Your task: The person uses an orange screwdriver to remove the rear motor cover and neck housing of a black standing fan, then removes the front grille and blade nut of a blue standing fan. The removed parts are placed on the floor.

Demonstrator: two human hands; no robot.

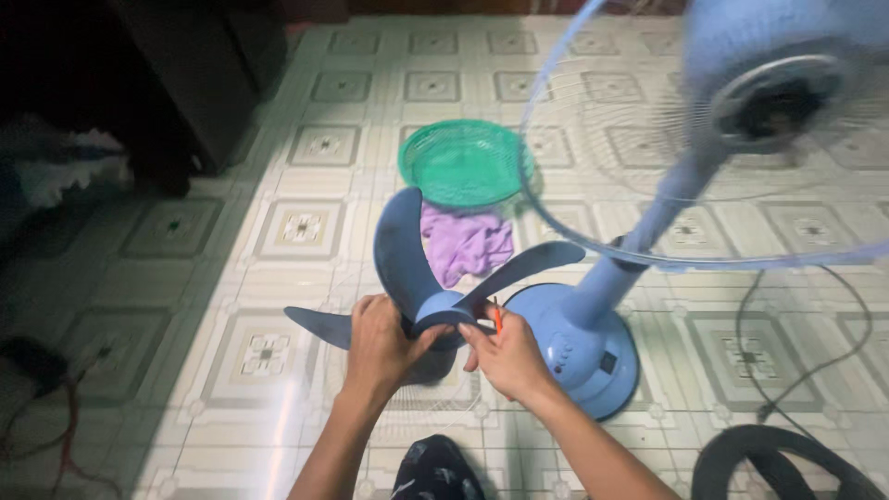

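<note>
The left hand (pixel 380 344) was closed around the hub of the dark blue fan blade (pixel 435 278) – held just above the tiled floor (pixel 231 278) – while the right hand (pixel 507 356) pinched a thin orange-handled tool (pixel 497 318) against that hub. It looked like work at the hub itself; a steady grip and fine aim seemed needed. Right of them stood the blue fan's base (pixel 583 356), its bare rear guard (pixel 593 120) overhead.
</note>
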